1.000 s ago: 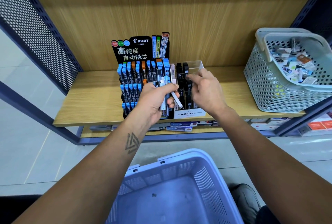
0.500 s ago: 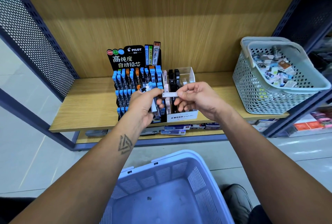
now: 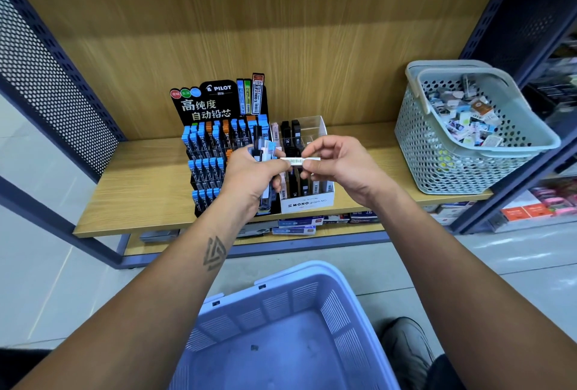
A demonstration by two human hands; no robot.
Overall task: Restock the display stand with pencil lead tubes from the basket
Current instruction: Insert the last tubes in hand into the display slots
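left hand: I'm gripping a bundle of lead tubes, fingers curled round them, tube tops sticking up above my fist; my thumb and forefinger are also pinching the left end of the white tube
right hand: I'm pinching the right part of the white tube between thumb and fingertips
white tube: lying level between both hands, barcode label facing up, hovering just above the MONO box
stand: black PILOT display, sitting on the wooden shelf, rows holding blue- and orange-capped tubes; my left hand is covering its right side
MONO box: touching the stand's right side, holding black and pale tubes upright
blue basket: sitting on the floor below my arms, near rim cut off by the frame; I can see only small specks on its bottom
grey basket: sitting at the shelf's right end, well apart from the stand, holding small mixed packets
shoe: just right of the blue basket
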